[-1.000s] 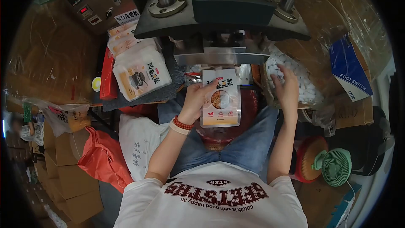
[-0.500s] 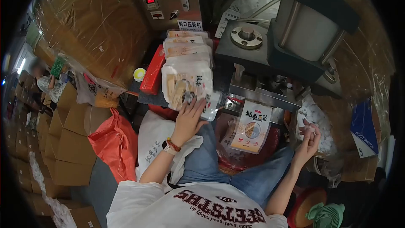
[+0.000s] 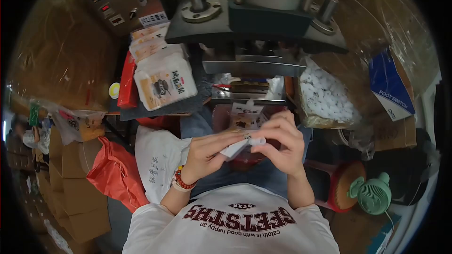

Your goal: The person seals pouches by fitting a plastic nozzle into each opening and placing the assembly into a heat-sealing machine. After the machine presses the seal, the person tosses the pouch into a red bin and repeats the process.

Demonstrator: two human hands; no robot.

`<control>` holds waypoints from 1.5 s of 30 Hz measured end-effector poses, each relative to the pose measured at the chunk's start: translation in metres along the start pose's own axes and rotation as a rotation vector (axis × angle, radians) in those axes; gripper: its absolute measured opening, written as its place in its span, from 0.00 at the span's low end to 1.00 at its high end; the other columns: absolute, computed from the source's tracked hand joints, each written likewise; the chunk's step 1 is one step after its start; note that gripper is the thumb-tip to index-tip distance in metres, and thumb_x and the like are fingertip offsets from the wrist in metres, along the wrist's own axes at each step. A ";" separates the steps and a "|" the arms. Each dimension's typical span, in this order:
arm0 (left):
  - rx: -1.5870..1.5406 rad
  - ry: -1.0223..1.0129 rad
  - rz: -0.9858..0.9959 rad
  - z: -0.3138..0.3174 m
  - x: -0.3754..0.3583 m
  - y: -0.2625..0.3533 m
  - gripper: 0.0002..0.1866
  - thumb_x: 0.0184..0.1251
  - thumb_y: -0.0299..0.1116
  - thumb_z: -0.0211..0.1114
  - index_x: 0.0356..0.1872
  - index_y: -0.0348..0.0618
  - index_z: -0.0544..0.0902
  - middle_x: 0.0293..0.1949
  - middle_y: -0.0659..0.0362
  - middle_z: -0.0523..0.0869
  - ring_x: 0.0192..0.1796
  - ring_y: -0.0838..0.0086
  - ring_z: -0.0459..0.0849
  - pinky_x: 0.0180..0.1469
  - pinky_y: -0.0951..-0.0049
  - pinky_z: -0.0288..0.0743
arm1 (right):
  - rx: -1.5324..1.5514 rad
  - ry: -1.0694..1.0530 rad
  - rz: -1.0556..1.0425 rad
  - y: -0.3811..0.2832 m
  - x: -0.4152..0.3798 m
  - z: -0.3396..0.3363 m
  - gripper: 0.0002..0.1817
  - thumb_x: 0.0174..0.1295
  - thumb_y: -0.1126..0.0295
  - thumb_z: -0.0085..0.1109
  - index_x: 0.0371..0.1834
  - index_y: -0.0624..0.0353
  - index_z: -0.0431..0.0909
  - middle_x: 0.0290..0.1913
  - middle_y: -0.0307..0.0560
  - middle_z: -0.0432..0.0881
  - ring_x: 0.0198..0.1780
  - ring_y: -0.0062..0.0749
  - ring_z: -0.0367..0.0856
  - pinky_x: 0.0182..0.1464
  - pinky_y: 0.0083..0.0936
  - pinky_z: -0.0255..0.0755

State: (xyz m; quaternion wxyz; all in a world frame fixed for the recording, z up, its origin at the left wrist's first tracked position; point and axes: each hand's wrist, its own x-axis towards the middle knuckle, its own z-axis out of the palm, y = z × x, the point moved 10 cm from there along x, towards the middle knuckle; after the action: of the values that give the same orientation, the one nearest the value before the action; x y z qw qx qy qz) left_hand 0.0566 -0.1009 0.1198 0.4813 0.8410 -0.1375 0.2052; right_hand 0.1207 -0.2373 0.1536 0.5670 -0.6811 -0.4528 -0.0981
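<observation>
Both hands meet above my lap, in the middle of the head view. My left hand (image 3: 205, 155) is closed on a plastic pouch (image 3: 231, 149), which is seen nearly edge-on. My right hand (image 3: 285, 143) pinches a small white plastic spout (image 3: 257, 141) at the pouch's edge; how far the spout sits inside is hidden by the fingers. Just beyond the hands lies another printed pouch (image 3: 246, 113), over a red surface below the sealing machine (image 3: 268, 19). A stack of printed pouches (image 3: 165, 82) rests on the dark bench to the left.
White spouts fill an open box (image 3: 325, 91) at the right. A red box (image 3: 127, 81) stands beside the pouch stack. Farther out are a foot-switch carton (image 3: 391, 84), a green fan (image 3: 373, 194), a red bag (image 3: 115, 171) and cartons. Another person is at far left.
My left hand has come off the stack with a pouch. My right hand has moved left from the spout box. The printed pouch at the machine now lies lower. The head view has shifted.
</observation>
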 end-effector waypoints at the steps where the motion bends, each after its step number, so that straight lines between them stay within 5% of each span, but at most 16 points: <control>1: -0.018 0.001 -0.064 0.011 -0.001 -0.014 0.15 0.54 0.19 0.61 0.44 0.36 0.85 0.41 0.53 0.88 0.40 0.67 0.88 0.43 0.75 0.81 | -0.008 0.035 0.089 0.015 -0.003 -0.001 0.15 0.45 0.67 0.72 0.38 0.56 0.85 0.36 0.39 0.82 0.39 0.35 0.75 0.47 0.29 0.62; 2: -0.034 -0.015 -0.059 0.022 -0.001 -0.025 0.15 0.54 0.19 0.61 0.44 0.36 0.85 0.41 0.53 0.88 0.40 0.67 0.88 0.43 0.75 0.81 | -0.010 0.070 0.171 0.031 -0.005 -0.002 0.14 0.47 0.68 0.72 0.39 0.56 0.85 0.37 0.40 0.83 0.41 0.35 0.75 0.47 0.29 0.62; 4: -0.212 -0.176 -0.590 0.059 -0.018 -0.101 0.09 0.64 0.27 0.64 0.42 0.34 0.85 0.39 0.56 0.88 0.35 0.79 0.86 0.39 0.78 0.80 | -0.107 0.064 0.221 0.048 -0.008 -0.003 0.14 0.52 0.69 0.69 0.42 0.59 0.83 0.40 0.45 0.82 0.46 0.38 0.75 0.51 0.31 0.63; 8: -0.917 0.137 -0.775 0.082 -0.001 -0.131 0.12 0.66 0.32 0.66 0.41 0.30 0.83 0.37 0.58 0.87 0.34 0.81 0.84 0.37 0.79 0.79 | -0.315 0.384 0.329 0.058 -0.015 -0.068 0.17 0.59 0.70 0.63 0.50 0.63 0.77 0.46 0.52 0.80 0.52 0.44 0.74 0.55 0.34 0.66; 13: -0.974 0.167 -0.836 0.073 0.025 -0.146 0.12 0.66 0.33 0.66 0.41 0.31 0.83 0.37 0.56 0.87 0.35 0.78 0.85 0.38 0.78 0.79 | -0.721 0.375 0.371 0.100 -0.004 -0.107 0.12 0.62 0.72 0.59 0.47 0.63 0.78 0.50 0.49 0.79 0.49 0.46 0.75 0.52 0.33 0.69; 18: -0.994 0.212 -0.880 0.070 0.024 -0.156 0.15 0.65 0.36 0.67 0.41 0.32 0.82 0.38 0.56 0.87 0.36 0.77 0.85 0.38 0.78 0.78 | -0.848 0.089 0.505 0.152 -0.019 -0.093 0.09 0.57 0.75 0.60 0.42 0.62 0.80 0.45 0.53 0.80 0.47 0.51 0.76 0.50 0.36 0.69; 20: -0.523 0.062 -0.669 0.045 0.035 -0.155 0.15 0.65 0.38 0.67 0.43 0.34 0.83 0.36 0.59 0.87 0.35 0.78 0.84 0.38 0.80 0.76 | -0.849 0.109 0.446 0.149 -0.023 -0.096 0.09 0.58 0.75 0.59 0.42 0.62 0.81 0.43 0.54 0.79 0.46 0.51 0.75 0.50 0.37 0.69; 21: -0.259 0.127 -0.705 0.016 0.027 -0.168 0.24 0.62 0.45 0.68 0.53 0.39 0.79 0.47 0.56 0.85 0.44 0.70 0.83 0.49 0.68 0.74 | -0.866 0.144 0.383 0.144 -0.019 -0.099 0.09 0.59 0.75 0.59 0.42 0.62 0.81 0.42 0.54 0.79 0.45 0.51 0.75 0.49 0.37 0.69; 23: 0.936 0.377 -0.297 -0.058 0.033 -0.098 0.37 0.58 0.53 0.68 0.64 0.44 0.70 0.61 0.51 0.75 0.63 0.63 0.72 0.63 0.51 0.61 | -0.848 0.219 0.348 0.135 -0.018 -0.103 0.09 0.59 0.74 0.60 0.43 0.63 0.81 0.41 0.52 0.80 0.43 0.46 0.75 0.48 0.34 0.70; 24: 1.176 0.259 -0.432 -0.067 0.021 -0.112 0.45 0.53 0.58 0.67 0.69 0.45 0.62 0.71 0.53 0.62 0.74 0.61 0.57 0.68 0.39 0.45 | -0.830 0.292 0.317 0.126 -0.019 -0.106 0.10 0.60 0.74 0.60 0.43 0.64 0.80 0.40 0.50 0.81 0.42 0.42 0.75 0.47 0.31 0.70; 27: 1.130 -0.014 -0.289 -0.058 -0.024 -0.139 0.44 0.53 0.55 0.67 0.70 0.47 0.62 0.72 0.55 0.62 0.75 0.60 0.56 0.70 0.41 0.46 | -0.368 0.498 0.455 0.119 -0.028 -0.108 0.12 0.59 0.75 0.62 0.46 0.65 0.80 0.38 0.48 0.80 0.40 0.33 0.75 0.45 0.23 0.68; 28: 1.026 0.018 -0.225 -0.056 -0.028 -0.128 0.34 0.54 0.39 0.69 0.65 0.47 0.70 0.64 0.56 0.74 0.68 0.58 0.69 0.67 0.50 0.60 | -0.365 0.505 0.455 0.111 -0.026 -0.102 0.12 0.59 0.75 0.62 0.46 0.65 0.80 0.38 0.48 0.80 0.40 0.33 0.75 0.45 0.23 0.68; 32: 0.470 0.253 -0.374 -0.068 -0.045 -0.105 0.21 0.48 0.16 0.56 0.43 0.43 0.86 0.41 0.57 0.88 0.49 0.61 0.86 0.51 0.68 0.78 | -0.037 0.247 0.189 0.048 -0.003 -0.045 0.15 0.51 0.79 0.67 0.44 0.65 0.82 0.40 0.46 0.81 0.38 0.31 0.76 0.42 0.20 0.68; 35: 0.376 0.307 -0.189 -0.055 -0.030 -0.064 0.21 0.47 0.16 0.57 0.42 0.44 0.86 0.43 0.57 0.88 0.51 0.61 0.85 0.50 0.67 0.78 | -0.263 0.057 -0.067 0.007 0.007 0.001 0.17 0.46 0.74 0.69 0.42 0.61 0.83 0.40 0.43 0.81 0.39 0.37 0.76 0.45 0.30 0.68; 39: 0.530 0.162 0.049 -0.029 -0.011 -0.010 0.23 0.42 0.15 0.57 0.43 0.41 0.86 0.43 0.57 0.88 0.50 0.62 0.85 0.50 0.69 0.78 | -0.330 -0.056 -0.095 -0.001 0.003 0.030 0.15 0.47 0.71 0.69 0.40 0.59 0.83 0.37 0.42 0.80 0.42 0.39 0.75 0.46 0.32 0.65; 45: 0.204 0.065 0.027 -0.009 0.004 -0.014 0.22 0.41 0.14 0.58 0.42 0.40 0.86 0.42 0.56 0.88 0.47 0.62 0.87 0.49 0.69 0.80 | -0.232 -0.075 -0.135 -0.012 0.010 0.003 0.15 0.43 0.69 0.70 0.37 0.58 0.84 0.35 0.41 0.80 0.40 0.38 0.74 0.46 0.32 0.64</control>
State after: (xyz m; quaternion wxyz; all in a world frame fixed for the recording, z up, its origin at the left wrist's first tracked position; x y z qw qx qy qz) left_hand 0.0645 -0.0865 0.1154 0.3946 0.8766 -0.1115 0.2518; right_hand 0.1161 -0.2305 0.1671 0.4593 -0.7133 -0.5039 -0.1622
